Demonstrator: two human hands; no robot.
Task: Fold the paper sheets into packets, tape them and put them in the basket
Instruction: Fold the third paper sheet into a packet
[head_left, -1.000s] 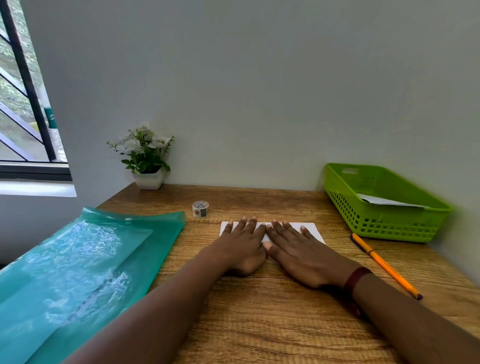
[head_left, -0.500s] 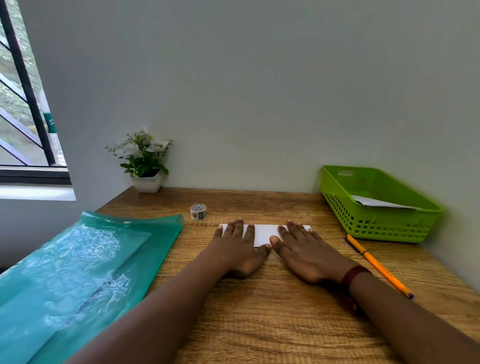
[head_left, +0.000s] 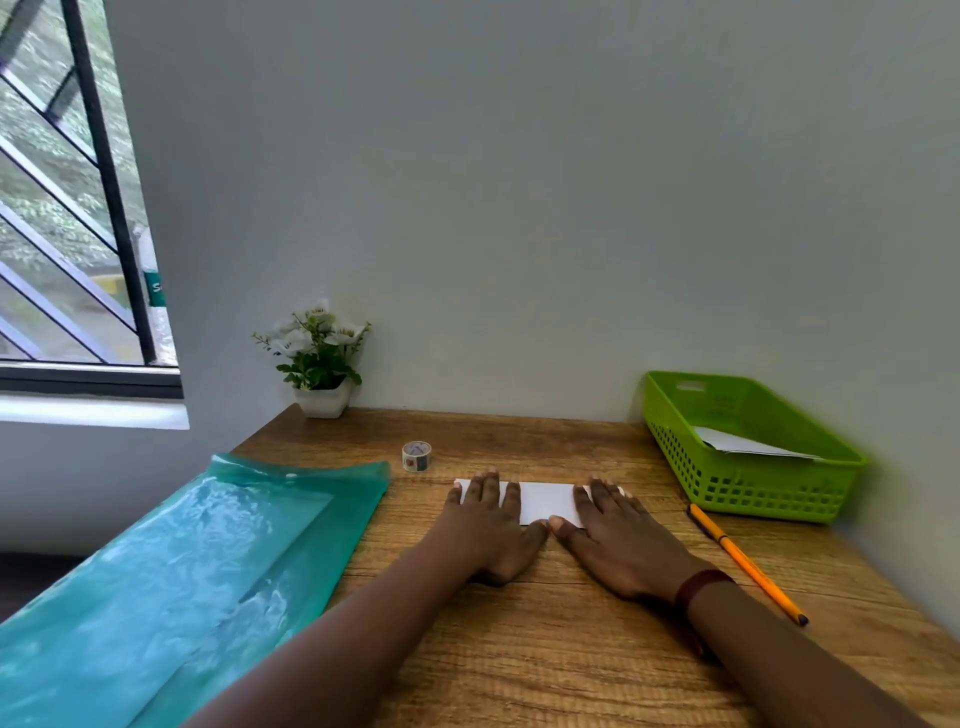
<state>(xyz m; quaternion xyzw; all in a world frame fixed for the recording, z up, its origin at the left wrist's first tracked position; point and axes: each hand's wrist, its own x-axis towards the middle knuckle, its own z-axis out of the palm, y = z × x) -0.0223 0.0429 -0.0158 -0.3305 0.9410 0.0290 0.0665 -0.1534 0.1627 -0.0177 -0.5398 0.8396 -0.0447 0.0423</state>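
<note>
- Two forearms of mine reach forward over the wooden desk (head_left: 519, 654), and a dark red band (head_left: 702, 586) circles my right wrist.
- To my left, a teal plastic folder (head_left: 182, 561) lies on the desk, its near end running out of view.
- My left grip (head_left: 485, 525) lies flat with straight fingers, pressing the left end of the folded paper (head_left: 545, 501) and clasping nothing.
- My right grip (head_left: 618, 540) lies the same way on the paper's right end, and the two thumb tips nearly meet at its near edge.
- The folded paper is a white strip flat on the middle of the desk, showing mainly between my grips.
- An orange pencil (head_left: 743, 564) lies on the desk to the right of my right grip, apart from it.
- A small roll of tape (head_left: 416, 456) sits just beyond my left grip, near the folder's far corner.
- Far right, the green basket (head_left: 753, 493) sits by the wall with white paper (head_left: 748, 446) inside it.
- At the far left corner of the desk, a white pot of flowers (head_left: 322, 364) stands against the grey wall.
</note>
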